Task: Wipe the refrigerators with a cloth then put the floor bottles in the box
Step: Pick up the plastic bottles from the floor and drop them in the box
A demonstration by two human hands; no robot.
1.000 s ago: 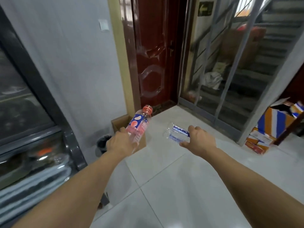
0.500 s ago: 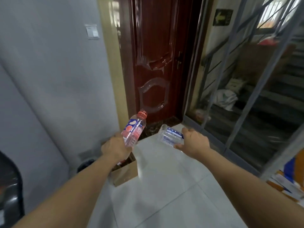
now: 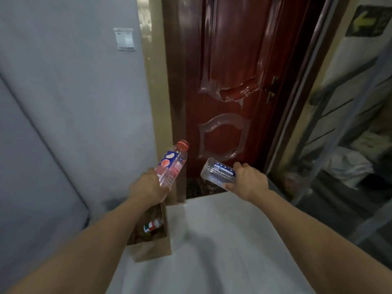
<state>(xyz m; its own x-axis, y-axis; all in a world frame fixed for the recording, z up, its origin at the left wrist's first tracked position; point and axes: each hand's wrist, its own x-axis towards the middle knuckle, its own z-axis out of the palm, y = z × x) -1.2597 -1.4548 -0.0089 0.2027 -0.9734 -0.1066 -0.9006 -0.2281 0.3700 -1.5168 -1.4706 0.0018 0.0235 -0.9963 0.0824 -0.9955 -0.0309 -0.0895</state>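
My left hand (image 3: 148,186) grips a clear bottle with a red cap and a pink-and-blue label (image 3: 172,164), held tilted, cap up and to the right. A crushed clear bottle with a blue label (image 3: 218,171) lies sideways in my right hand (image 3: 247,180), its base pointing left. A brown cardboard box (image 3: 152,248) stands on the floor by the wall, directly below my left hand and forearm. Inside the box I see another bottle with a red, white and blue label (image 3: 152,227). No refrigerator or cloth is in view.
A dark red door (image 3: 229,81) stands straight ahead, a grey wall with a light switch (image 3: 125,39) to its left. A glass door with a metal frame (image 3: 339,124) is on the right, with stairs and bags behind it. White floor tiles (image 3: 222,240) lie underfoot.
I have come closer to the box and the door; the refrigerator has left the view on the left. Both hands still hold their bottles, the left one now over the box.
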